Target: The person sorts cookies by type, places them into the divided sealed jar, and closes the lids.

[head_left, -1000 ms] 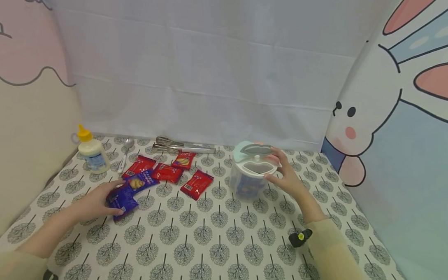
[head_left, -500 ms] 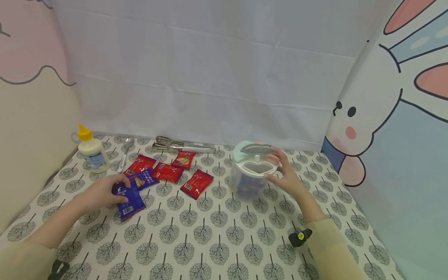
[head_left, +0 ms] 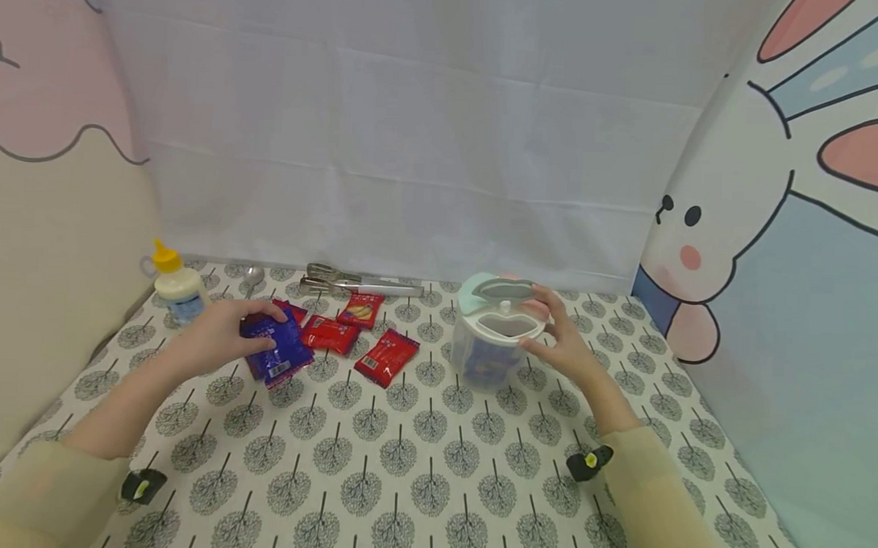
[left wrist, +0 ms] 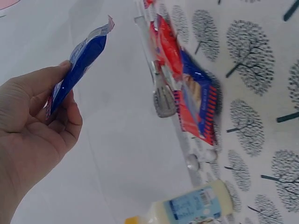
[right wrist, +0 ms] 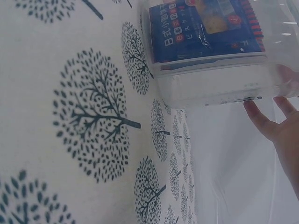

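My left hand [head_left: 219, 337] pinches a blue snack packet [head_left: 285, 351] between thumb and fingers. In the left wrist view this packet [left wrist: 83, 65] is held clear of the table. Another blue packet [left wrist: 201, 88] lies on red ones; in the head view the held packet mostly hides it. A clear lidded storage container [head_left: 476, 352] stands at right with one lid flap [head_left: 507, 290] raised over its opening. My right hand [head_left: 569, 349] grips the container's lid, fingers at the flap and thumb at the rim. Through its wall, a blue biscuit packet [right wrist: 205, 35] shows inside.
Several red packets [head_left: 387, 358] lie around the middle left. Metal tongs [head_left: 380, 289] rest near the back wall. A spoon [head_left: 253, 277] and a bottle with a yellow nozzle [head_left: 180, 287] are at the back left. Cloth walls border the table.
My left hand has picked the blue packet up from the table's left side and carried it up and rightward. The right hand stays at the container.
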The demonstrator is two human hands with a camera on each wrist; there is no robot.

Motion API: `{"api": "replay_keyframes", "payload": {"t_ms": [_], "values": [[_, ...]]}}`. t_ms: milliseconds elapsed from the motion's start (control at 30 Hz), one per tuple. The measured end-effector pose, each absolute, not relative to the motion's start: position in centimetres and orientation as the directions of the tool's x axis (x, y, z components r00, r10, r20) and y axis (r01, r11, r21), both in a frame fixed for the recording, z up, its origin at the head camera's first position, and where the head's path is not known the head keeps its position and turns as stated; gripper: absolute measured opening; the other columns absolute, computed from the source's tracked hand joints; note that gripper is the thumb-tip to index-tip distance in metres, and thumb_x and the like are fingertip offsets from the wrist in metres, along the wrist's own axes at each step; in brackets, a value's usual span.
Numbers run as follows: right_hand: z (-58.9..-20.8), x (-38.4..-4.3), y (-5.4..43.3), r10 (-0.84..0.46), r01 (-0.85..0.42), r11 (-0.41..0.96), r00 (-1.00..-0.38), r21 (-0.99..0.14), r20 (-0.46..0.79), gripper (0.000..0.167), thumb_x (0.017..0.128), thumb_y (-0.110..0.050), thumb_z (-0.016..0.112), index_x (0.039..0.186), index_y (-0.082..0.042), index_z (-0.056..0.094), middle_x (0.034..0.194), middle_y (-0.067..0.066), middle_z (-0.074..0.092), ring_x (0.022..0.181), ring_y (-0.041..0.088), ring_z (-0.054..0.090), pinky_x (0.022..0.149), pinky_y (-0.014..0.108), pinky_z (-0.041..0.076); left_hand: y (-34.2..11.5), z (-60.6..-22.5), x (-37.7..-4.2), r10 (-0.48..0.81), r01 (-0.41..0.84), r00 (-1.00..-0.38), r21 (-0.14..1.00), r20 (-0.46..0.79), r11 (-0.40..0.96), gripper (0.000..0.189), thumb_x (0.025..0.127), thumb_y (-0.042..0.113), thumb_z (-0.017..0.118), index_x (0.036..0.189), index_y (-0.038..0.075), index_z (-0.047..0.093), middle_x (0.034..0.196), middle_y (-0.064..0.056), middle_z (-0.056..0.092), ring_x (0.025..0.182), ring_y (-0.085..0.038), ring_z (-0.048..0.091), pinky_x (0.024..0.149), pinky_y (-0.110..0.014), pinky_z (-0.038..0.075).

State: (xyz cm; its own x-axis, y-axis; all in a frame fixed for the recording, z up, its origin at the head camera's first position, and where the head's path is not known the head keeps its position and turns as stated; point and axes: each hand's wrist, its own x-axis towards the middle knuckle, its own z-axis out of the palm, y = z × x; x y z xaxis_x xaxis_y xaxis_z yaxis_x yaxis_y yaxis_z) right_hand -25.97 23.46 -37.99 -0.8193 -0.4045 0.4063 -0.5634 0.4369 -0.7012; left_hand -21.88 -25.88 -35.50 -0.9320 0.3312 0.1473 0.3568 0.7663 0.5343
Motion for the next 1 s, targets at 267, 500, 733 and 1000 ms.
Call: {"api": "replay_keyframes", "payload": {"t_ms": [267, 500, 733, 1000], "values": [[-38.0, -26.0, 23.4, -0.410, -0.567, 0.431, -0.816, -0.702, 0.408, 0.084, 0.077, 0.005, 0.067, 0.145, -0.005, 0.018, 0.147, 0.028, 0.023, 0.132, 0.047, 0.029, 0.101, 0.062, 0.037, -22.9, -31.1, -22.0, 0.338, 0.398, -0.917, 0.467, 0.212, 0.790, 0.034, 0.084, 0.012, 0.070, 0.117, 0.015, 0.061, 0.119, -0.021, 0.061, 0.098, -0.037, 0.062, 0.073, -0.046, 0.057], [-38.1, -26.2, 23.6, -0.411, -0.564, 0.439, -0.818, -0.700, 0.401, 0.085, 0.078, 0.003, 0.069, 0.145, -0.006, 0.019, 0.147, 0.027, 0.024, 0.132, 0.047, 0.029, 0.100, 0.061, 0.038, -20.0, -28.4, -22.1, 0.381, 0.489, -0.871, 0.478, 0.310, 0.729, 0.035, 0.085, 0.011, 0.070, 0.118, 0.020, 0.061, 0.117, -0.009, 0.063, 0.091, -0.024, 0.062, 0.067, -0.035, 0.057], [-38.0, -26.2, 23.6, -0.417, -0.578, 0.422, -0.808, -0.698, 0.417, 0.085, 0.077, 0.004, 0.068, 0.145, -0.005, 0.018, 0.147, 0.028, 0.024, 0.131, 0.047, 0.030, 0.100, 0.062, 0.037, -16.9, -26.6, -22.7, 0.439, 0.587, -0.808, 0.478, 0.393, 0.653, 0.037, 0.085, 0.009, 0.069, 0.121, 0.016, 0.060, 0.119, -0.005, 0.061, 0.098, -0.020, 0.059, 0.075, -0.035, 0.055], [-38.0, -26.1, 23.5, -0.412, -0.569, 0.412, -0.813, -0.712, 0.411, 0.085, 0.077, 0.007, 0.067, 0.146, -0.006, 0.019, 0.147, 0.027, 0.025, 0.131, 0.045, 0.031, 0.101, 0.060, 0.037, -13.1, -25.7, -24.3, 0.464, 0.706, -0.706, 0.472, 0.536, 0.529, 0.038, 0.082, 0.008, 0.072, 0.119, 0.014, 0.062, 0.115, -0.004, 0.065, 0.093, -0.015, 0.061, 0.081, -0.031, 0.052]]}}
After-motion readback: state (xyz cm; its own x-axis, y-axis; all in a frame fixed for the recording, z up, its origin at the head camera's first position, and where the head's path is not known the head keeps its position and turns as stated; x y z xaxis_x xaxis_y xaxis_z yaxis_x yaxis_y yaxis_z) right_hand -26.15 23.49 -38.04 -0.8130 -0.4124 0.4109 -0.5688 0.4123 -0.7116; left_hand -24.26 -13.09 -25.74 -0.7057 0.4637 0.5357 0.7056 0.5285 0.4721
